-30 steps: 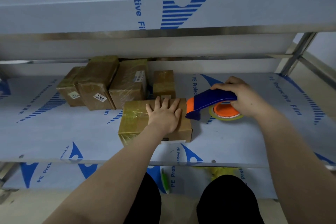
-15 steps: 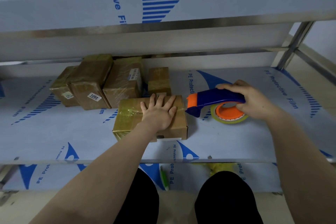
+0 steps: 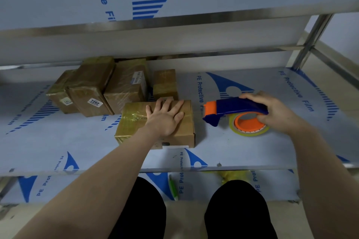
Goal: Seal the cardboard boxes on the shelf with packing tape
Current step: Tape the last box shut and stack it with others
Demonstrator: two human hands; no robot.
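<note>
The cardboard box (image 3: 134, 122) lies mid-shelf (image 3: 77, 141), its long axis running left to right. The left hand (image 3: 165, 116) presses flat on its top, fingers straight. To its right, apart, the right hand (image 3: 275, 112) grips the tape dispenser (image 3: 233, 106), whose orange nose points left toward the box's right end.

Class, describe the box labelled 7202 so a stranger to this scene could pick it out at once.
Look at the middle shelf, covered in blue-printed protective film, and find the cluster of brown boxes at its back left. The 7202 box is second from the left there; it alone carries a white sticker with those bold digits.
</note>
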